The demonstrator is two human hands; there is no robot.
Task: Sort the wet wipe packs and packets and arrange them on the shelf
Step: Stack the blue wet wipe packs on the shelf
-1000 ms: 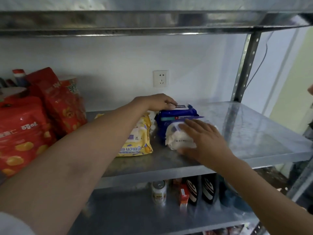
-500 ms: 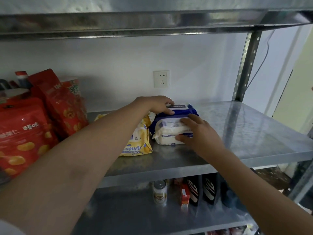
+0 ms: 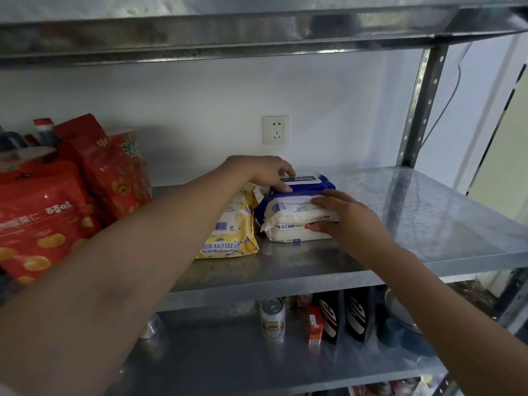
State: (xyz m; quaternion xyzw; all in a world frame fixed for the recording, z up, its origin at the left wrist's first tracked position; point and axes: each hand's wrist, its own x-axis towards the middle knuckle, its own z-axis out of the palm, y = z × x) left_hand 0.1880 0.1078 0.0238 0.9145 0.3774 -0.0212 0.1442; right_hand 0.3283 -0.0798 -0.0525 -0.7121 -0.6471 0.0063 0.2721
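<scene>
A blue and white wet wipe pack (image 3: 291,212) stands on its long edge on the metal shelf (image 3: 400,224). My left hand (image 3: 263,172) rests on its top, fingers curled over the blue upper side. My right hand (image 3: 343,218) grips its right end, fingers on top and thumb below. Just left of it a yellow lemon wipe pack (image 3: 231,235) lies tilted, partly hidden by my left forearm.
Red snack bags (image 3: 43,218) fill the shelf's left side. A wall socket (image 3: 275,130) sits behind the packs. The right upright post (image 3: 417,104) borders bare shelf surface. On the lower shelf stand a can (image 3: 273,321), a small red box (image 3: 314,327) and dark pouches (image 3: 340,315).
The white pack went from lying under my right palm to standing on edge against the blue one; my right hand shifted to its right end. My left hand stayed on top.
</scene>
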